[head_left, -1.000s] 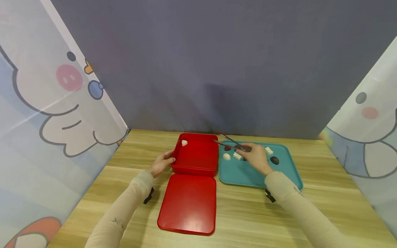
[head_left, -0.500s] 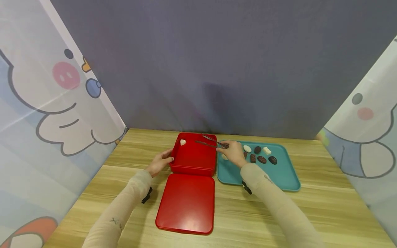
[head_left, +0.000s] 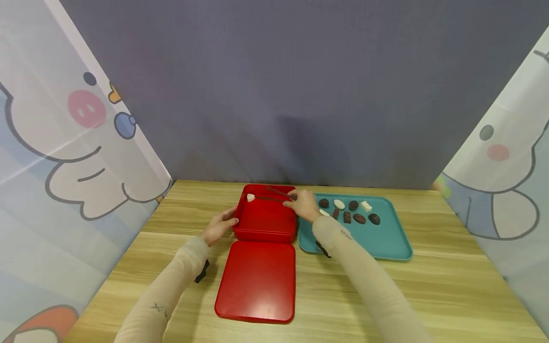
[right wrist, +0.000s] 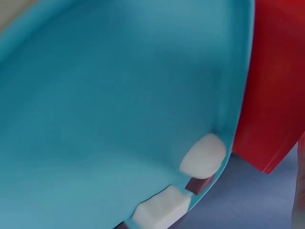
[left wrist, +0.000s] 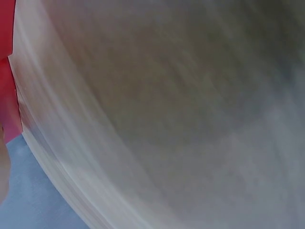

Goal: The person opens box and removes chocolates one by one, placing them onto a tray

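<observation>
My right hand (head_left: 303, 205) holds a pair of dark tongs (head_left: 274, 199) whose two arms stand apart over the red box (head_left: 266, 236). One tip comes right up to a white chocolate (head_left: 250, 197) lying in the box's far left corner; nothing shows between the arms. At the box's left wall, my left hand (head_left: 219, 227) rests with fairly straight fingers and its thumb by the near corner. To the right lies a blue tray (head_left: 377, 243) with several dark and white chocolates, among them a white rounded one (right wrist: 205, 156) near the tray's edge in the right wrist view.
A red lid (head_left: 257, 283) lies flat on the wooden table (head_left: 334, 295), directly in front of the box. Behind the table rises a grey backdrop (head_left: 274, 95), with cartoon-printed curtains at both sides. The tray stands close beside the box.
My right hand has moved left with the tongs, from above the tray to over the box. The chocolates on the tray have come into view; my left hand stays at the box.
</observation>
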A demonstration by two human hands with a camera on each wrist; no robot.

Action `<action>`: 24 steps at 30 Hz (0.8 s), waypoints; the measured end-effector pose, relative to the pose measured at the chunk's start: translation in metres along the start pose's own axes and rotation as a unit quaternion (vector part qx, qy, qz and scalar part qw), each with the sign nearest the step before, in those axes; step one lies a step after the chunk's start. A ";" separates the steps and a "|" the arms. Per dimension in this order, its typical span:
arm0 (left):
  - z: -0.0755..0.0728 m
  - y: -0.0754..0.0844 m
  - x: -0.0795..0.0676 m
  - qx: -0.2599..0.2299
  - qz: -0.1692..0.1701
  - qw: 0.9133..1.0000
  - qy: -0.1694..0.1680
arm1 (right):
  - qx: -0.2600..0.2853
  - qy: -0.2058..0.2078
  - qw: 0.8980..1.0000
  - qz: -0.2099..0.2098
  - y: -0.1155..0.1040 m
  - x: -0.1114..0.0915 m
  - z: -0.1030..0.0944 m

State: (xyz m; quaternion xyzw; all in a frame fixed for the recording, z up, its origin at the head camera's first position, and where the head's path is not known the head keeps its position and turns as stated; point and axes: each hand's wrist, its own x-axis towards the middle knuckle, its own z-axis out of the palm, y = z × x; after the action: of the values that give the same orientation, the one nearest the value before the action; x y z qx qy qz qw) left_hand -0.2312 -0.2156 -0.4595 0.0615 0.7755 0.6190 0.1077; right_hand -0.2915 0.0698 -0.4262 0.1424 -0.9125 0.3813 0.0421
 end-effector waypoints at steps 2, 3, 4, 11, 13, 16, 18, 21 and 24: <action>0.000 -0.001 0.000 -0.006 -0.001 1.000 -0.002 | -0.010 -0.004 1.000 -0.004 -0.003 0.001 0.003; 0.000 0.000 0.000 -0.006 0.000 1.000 -0.003 | -0.012 -0.007 1.000 -0.006 -0.005 0.002 0.005; 0.000 0.000 0.000 -0.006 0.001 1.000 -0.006 | -0.019 -0.009 1.000 -0.010 -0.007 0.002 0.006; 0.004 0.009 -0.003 -0.009 -0.002 1.000 -0.005 | -0.038 -0.017 0.999 -0.020 -0.017 0.008 0.017; 0.004 0.004 0.000 -0.004 0.005 1.000 -0.005 | -0.037 -0.017 0.999 -0.015 -0.018 0.010 0.020; 0.003 -0.001 0.005 0.001 0.006 1.000 0.004 | -0.040 -0.015 0.999 -0.009 -0.020 0.014 0.024; 0.003 0.000 0.005 0.004 0.007 1.000 0.007 | -0.035 -0.021 0.999 0.001 -0.022 0.016 0.026; 0.002 0.001 0.005 0.010 0.005 1.000 0.013 | -0.030 -0.031 0.999 0.014 -0.024 0.018 0.029; 0.001 0.001 0.004 0.015 0.007 1.000 0.009 | -0.028 -0.037 0.999 0.023 -0.025 0.020 0.033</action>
State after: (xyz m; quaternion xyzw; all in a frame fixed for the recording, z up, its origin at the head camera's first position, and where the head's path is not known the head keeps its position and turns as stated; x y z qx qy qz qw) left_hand -0.2351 -0.2137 -0.4594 0.0627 0.7851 0.6088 0.0957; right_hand -0.3021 0.0257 -0.4287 0.1340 -0.9267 0.3510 0.0035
